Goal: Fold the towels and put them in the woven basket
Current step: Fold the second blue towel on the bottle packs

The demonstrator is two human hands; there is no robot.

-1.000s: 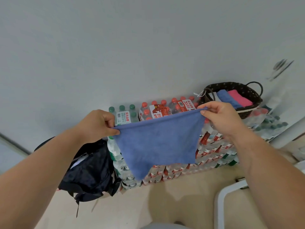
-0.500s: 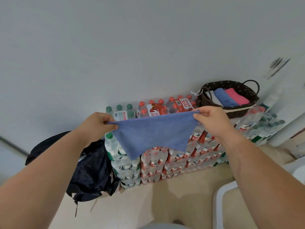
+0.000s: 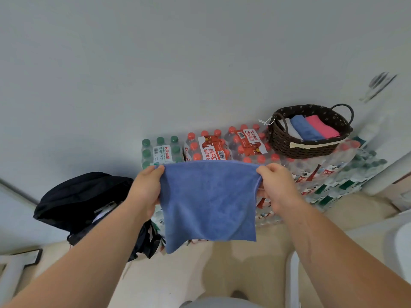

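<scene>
Blue terry cloth, a square towel [image 3: 209, 203], hangs in the air between the two hands, held up by its top edge. The left hand [image 3: 145, 190] grips the upper left corner, with the fingers curled round the fabric. The right hand [image 3: 278, 187] grips the upper right corner in the same manner. The hands are apart, and the top edge is drawn nearly straight between them. The body of the towel hangs freely below the hands, and its lower left corner drops further than its lower right. Whether the cloth is single or doubled cannot be told.

Beyond and to the right of the right hand sits a dark brown woven basket [image 3: 289, 150] with loop handles, well apart from the held towel. It rests on stacked shrink-wrapped packs of red-capped water bottles [image 3: 222, 147]. Three folded towels lie side by side inside it: a white folded towel [image 3: 289, 130] nearest the hands, a blue folded towel [image 3: 304, 128] in the middle, and a pink folded towel [image 3: 322, 127] farthest off.

Just beyond the left hand stands a pack of green-capped water bottles [image 3: 160, 152]. Below and to the left of that hand, a black fabric bag [image 3: 75, 201] lies on the beige floor [image 3: 200, 274], just beside the bottle stack.
</scene>
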